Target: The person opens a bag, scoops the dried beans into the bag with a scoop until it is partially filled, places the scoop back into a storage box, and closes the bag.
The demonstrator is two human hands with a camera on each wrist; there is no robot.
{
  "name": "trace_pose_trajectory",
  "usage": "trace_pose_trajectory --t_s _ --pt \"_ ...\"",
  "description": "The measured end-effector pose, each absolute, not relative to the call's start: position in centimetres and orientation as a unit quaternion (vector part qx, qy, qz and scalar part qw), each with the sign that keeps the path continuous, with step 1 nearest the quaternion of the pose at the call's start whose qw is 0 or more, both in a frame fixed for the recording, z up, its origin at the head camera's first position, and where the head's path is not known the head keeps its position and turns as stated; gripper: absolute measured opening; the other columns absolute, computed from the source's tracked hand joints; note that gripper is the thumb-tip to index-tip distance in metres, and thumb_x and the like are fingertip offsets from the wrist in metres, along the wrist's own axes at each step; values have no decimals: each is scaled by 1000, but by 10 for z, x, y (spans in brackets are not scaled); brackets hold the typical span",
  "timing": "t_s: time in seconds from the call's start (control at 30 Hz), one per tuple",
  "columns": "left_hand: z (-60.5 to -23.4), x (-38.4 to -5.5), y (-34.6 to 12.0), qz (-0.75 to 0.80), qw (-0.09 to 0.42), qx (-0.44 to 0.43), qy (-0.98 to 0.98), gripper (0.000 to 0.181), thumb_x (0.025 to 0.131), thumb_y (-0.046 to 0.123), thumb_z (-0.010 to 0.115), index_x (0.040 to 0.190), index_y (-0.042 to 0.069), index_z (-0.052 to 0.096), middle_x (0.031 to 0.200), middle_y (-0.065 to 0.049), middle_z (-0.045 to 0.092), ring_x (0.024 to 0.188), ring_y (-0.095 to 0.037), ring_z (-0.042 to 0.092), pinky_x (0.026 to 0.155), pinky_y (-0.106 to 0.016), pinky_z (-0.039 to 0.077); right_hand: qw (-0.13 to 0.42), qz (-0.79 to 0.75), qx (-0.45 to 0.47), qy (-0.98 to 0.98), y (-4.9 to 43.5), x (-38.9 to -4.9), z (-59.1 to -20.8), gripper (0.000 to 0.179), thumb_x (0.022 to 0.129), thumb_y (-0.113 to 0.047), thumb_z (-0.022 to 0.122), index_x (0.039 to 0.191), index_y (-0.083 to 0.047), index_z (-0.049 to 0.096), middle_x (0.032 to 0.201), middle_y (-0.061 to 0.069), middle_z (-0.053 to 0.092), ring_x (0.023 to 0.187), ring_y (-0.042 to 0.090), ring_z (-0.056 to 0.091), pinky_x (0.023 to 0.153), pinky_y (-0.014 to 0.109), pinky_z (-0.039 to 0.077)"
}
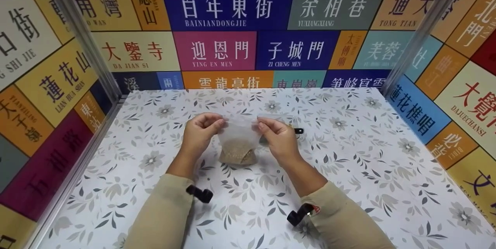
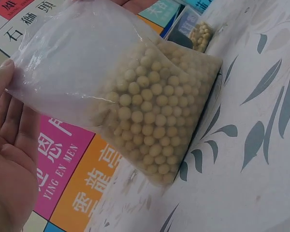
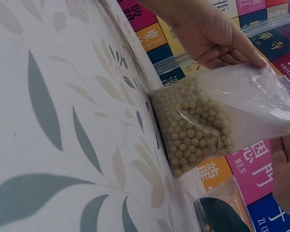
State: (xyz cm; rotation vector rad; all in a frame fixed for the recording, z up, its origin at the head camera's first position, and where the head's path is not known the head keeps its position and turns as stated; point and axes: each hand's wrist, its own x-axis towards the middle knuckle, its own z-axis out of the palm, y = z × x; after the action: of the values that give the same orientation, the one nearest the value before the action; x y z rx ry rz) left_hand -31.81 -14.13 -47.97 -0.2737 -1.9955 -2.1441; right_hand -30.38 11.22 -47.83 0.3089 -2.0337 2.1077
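Note:
Between the two hands stands a clear plastic bag (image 1: 238,144), its lower half filled with round, pale yellow beans (image 2: 152,104) that look like soybeans. Its bottom rests on the table. The left hand (image 1: 197,133) pinches the bag's top left corner between thumb and fingers. At the opposite top corner, the right hand (image 1: 279,136) pinches the plastic in the same way. The upper part of the bag is spread between them and holds no beans. Whether its mouth is sealed I cannot tell.
Behind the right hand, partly hidden, is a clear container (image 3: 237,193) with a dark piece in it and a black handle (image 1: 298,130) sticking out. Some beans (image 2: 201,36) show inside. The table (image 1: 348,156) has a leaf-patterned cover; sign-printed walls (image 1: 226,5) enclose it.

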Motion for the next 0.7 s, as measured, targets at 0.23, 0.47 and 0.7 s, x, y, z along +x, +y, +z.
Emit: trace_pose_trajectory --t_s 0.23,0.47,0.7 --pt "-482 -319 -142 -730 107 -79 -670 18 93 16 85 106 6 78 99 -5 84 88 -16 79 84 -30 68 111 694 97 -705 112 -303 -479 21 102 -17 74 121 -10 80 108 8 84 98 11 79 71 21 61" --pt "-480 -318 -141 -728 98 -76 -674 20 94 19 85 107 6 78 102 -7 84 93 -19 80 88 -32 68 126 683 96 -713 112 -304 -478 20 102 -17 74 121 -12 81 108 7 84 101 11 79 79 32 66" --pt "-477 -318 -141 -721 103 -68 -682 19 93 19 85 106 7 78 101 -7 83 97 -22 80 90 -32 67 135 685 97 -709 109 -303 -475 21 102 -14 73 122 -12 80 108 8 84 99 11 80 75 28 65"
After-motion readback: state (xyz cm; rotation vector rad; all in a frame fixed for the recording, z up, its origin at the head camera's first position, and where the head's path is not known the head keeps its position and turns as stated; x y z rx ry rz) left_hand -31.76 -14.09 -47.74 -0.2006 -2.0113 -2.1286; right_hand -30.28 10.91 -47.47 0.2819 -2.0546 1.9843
